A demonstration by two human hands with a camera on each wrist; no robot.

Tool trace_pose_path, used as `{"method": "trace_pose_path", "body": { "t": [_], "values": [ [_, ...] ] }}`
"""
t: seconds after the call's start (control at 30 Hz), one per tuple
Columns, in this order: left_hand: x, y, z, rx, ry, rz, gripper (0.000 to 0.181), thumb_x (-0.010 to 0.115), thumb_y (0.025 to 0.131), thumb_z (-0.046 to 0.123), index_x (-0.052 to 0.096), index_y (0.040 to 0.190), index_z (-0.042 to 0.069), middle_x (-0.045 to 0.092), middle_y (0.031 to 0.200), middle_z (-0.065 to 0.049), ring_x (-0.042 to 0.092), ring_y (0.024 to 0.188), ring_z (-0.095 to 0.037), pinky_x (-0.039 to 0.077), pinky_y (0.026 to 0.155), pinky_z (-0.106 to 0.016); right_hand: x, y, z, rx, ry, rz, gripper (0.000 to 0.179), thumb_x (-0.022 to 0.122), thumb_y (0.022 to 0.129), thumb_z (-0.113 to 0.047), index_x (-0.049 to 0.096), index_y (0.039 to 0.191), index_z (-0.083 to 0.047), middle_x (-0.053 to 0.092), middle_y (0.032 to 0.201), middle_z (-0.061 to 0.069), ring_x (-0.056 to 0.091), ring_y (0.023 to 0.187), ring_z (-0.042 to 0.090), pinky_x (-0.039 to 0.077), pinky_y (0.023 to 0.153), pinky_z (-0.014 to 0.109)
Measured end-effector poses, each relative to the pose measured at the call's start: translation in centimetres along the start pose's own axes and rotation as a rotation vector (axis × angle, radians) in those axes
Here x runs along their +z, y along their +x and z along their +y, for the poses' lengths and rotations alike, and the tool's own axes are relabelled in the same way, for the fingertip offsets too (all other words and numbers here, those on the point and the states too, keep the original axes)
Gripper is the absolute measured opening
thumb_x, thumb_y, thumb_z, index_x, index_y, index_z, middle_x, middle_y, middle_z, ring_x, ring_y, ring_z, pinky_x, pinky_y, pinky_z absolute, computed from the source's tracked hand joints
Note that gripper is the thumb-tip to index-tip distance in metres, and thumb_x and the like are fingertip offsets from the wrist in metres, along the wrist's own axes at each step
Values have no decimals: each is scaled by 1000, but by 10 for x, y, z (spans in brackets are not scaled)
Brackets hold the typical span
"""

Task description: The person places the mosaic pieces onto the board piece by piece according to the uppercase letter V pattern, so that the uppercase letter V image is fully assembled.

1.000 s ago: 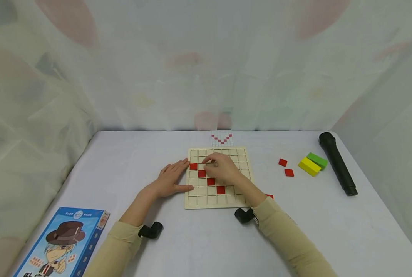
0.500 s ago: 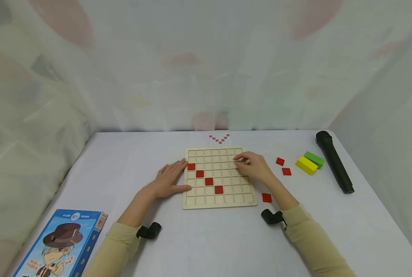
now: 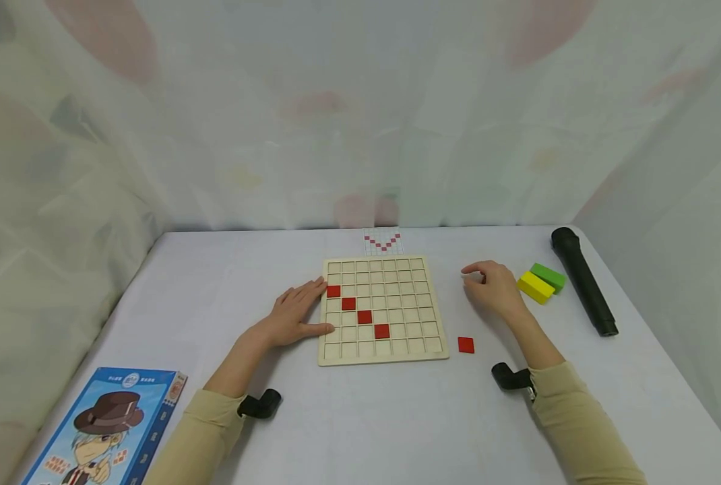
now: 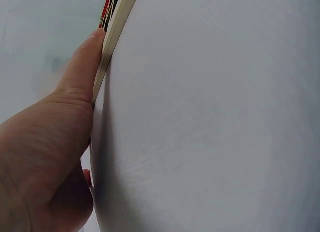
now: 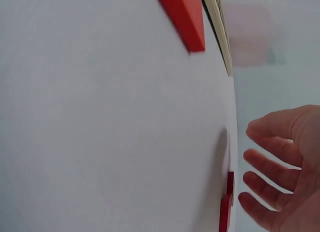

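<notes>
In the head view my left hand (image 3: 296, 313) lies along the left edge of a wooden grid board (image 3: 385, 362), fingers spread and thumb at its rim. Several red square tiles (image 3: 381, 331) sit in the board's cells, stepping down diagonally to the right. My right hand (image 3: 490, 289) hovers right of the board, fingers loosely bent with nothing between them. One loose red tile (image 3: 466, 345) lies near the board's lower right corner. Two more red tiles (image 5: 226, 212) show below my right fingers in the right wrist view; the hand hides them in the head view.
A small pattern card (image 3: 383, 241) with a red V lies behind the board. Yellow (image 3: 536, 287) and green (image 3: 548, 276) blocks sit beyond my right hand, beside a black microphone-shaped object (image 3: 585, 283). A blue illustrated box (image 3: 112, 424) lies at the front left.
My right hand has moved right, from above the board's middle across its right edge to over the two loose red tiles. The left hand stays at the board's edge.
</notes>
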State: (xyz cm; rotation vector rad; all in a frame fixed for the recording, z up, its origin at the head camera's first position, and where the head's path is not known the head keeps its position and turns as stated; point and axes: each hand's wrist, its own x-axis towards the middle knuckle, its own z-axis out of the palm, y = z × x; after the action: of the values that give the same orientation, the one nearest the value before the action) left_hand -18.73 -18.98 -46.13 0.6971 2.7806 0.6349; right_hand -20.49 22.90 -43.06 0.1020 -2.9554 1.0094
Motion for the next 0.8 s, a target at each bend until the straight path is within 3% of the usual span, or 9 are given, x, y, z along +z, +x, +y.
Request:
{"method": "trace_pose_path", "body": {
  "t": [0.07, 0.2, 0.3, 0.43, 0.8],
  "values": [
    [1, 0, 0, 4, -1, 4, 96, 66, 86, 58, 20, 157, 12, 16, 162, -5, 14, 148, -27, 8, 114, -56, -4, -1, 5, 26, -22, -2, 28, 57, 94, -11, 66, 119, 1, 59, 113, 23, 49, 93, 35, 46, 81, 46],
    [1, 0, -1, 8, -4, 6, 97, 65, 86, 59, 20, 157, 12, 16, 162, -5, 14, 148, -27, 8, 114, -56, -8, -3, 10, 54, -34, -35, 31, 57, 93, -6, 63, 122, 2, 55, 121, 26, 48, 102, 38, 46, 91, 51],
    [1, -1, 0, 7, -5, 5, 96, 65, 86, 59, 20, 157, 12, 16, 162, -5, 14, 148, -26, 8, 114, -56, -6, -1, 11, 29, -18, -69, 31, 59, 93, -5, 62, 123, 2, 56, 125, 26, 51, 108, 41, 46, 95, 53],
    [1, -1, 1, 3, -4, 2, 96, 66, 86, 57, 20, 157, 12, 15, 162, -4, 13, 148, -25, 8, 115, -55, -3, 1, 10, 1, 2, -89, 32, 62, 91, -3, 62, 123, 1, 58, 123, 25, 55, 110, 41, 47, 95, 52],
    [1, 0, 1, -5, -1, 6, 97, 66, 85, 58, 20, 157, 12, 16, 162, -4, 14, 148, -25, 8, 115, -55, -5, -1, 9, 29, -3, -91, 33, 64, 92, -9, 62, 123, 0, 62, 116, 22, 55, 104, 36, 50, 89, 49]
  ]
}}
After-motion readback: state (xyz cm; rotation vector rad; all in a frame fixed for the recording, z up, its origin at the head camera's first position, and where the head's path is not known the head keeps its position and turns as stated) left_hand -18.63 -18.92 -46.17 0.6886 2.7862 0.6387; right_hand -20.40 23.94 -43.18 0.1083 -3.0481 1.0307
